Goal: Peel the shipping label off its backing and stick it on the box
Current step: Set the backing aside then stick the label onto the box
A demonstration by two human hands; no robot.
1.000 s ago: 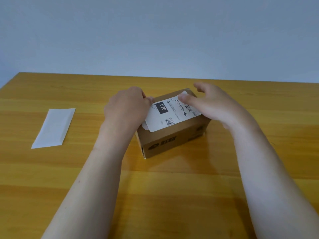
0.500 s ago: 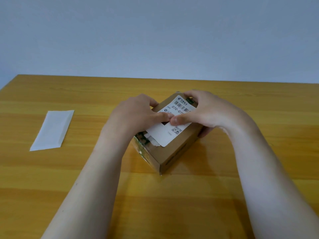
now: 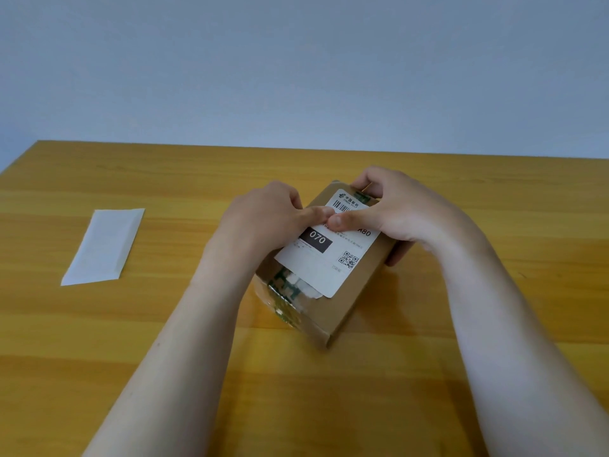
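Two hands work on the box [image 3: 357,293], which sits on the wooden table [image 3: 131,357] just ahead of the person. The shipping label [image 3: 329,262] already lies on the box's top face, and its bare backing [image 3: 102,245] lies well apart to the left, so peeling and placing look done. What remains, by judgement, is smoothing the label down (its near half shows no finger on it).

The left hand [image 3: 260,222] lays its thumb [image 3: 321,212] flat on the label near the middle. Whether its other fingers clasp the box's side cannot be told. The right hand [image 3: 405,209] curls its fingers over the far end and round the right side of the box, gripping it, with its thumb [image 3: 339,222] pressed on the label, tip to tip with the left one.

Edges: the label's right edge runs close to the box's right edge, and its near edge overlaps green printed tape [image 3: 283,285] and a white patch. Nothing in view stands beside the box, so outward strokes should have room.
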